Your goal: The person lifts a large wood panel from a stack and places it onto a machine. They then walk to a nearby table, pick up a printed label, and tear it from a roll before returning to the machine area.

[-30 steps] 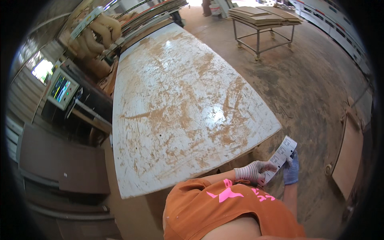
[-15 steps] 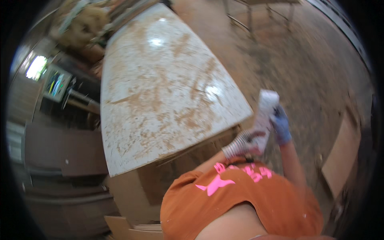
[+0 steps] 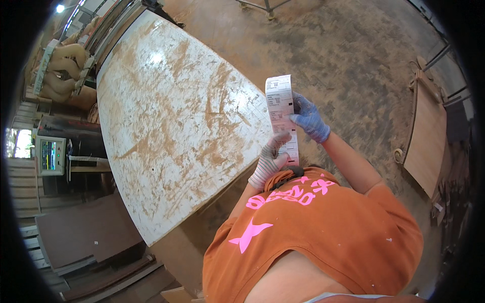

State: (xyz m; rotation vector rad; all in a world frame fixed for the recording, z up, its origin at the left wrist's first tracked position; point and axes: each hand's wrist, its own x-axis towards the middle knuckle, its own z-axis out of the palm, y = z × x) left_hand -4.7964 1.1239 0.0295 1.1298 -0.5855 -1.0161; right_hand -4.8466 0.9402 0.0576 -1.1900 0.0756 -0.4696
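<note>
A long strip of white printed labels [image 3: 279, 103] hangs upright between my hands, its far end curling over slightly. My left hand [image 3: 270, 160], in a striped whitish glove, grips the lower part close to my orange shirt, thumb and fingers on its face. Higher up, my right hand [image 3: 309, 119] in a blue glove pinches the right edge, with the thumb on the front and the fingers behind. The strip's lower end runs down to the shirt. Just left of the strip lies the corner of a white-topped table [image 3: 182, 126] smeared with brown dust.
A machine with a lit screen [image 3: 50, 155] stands at the left. Brown boards [image 3: 91, 230] are stacked at the lower left. A wooden panel [image 3: 427, 136] leans at the right. A metal stand's leg [image 3: 268, 9] rests on the dusty floor [image 3: 348, 55] at the far side.
The view has turned, and the table and my hands now appear further left. Both hands still hold the label strip, whose print now shows sharply.
</note>
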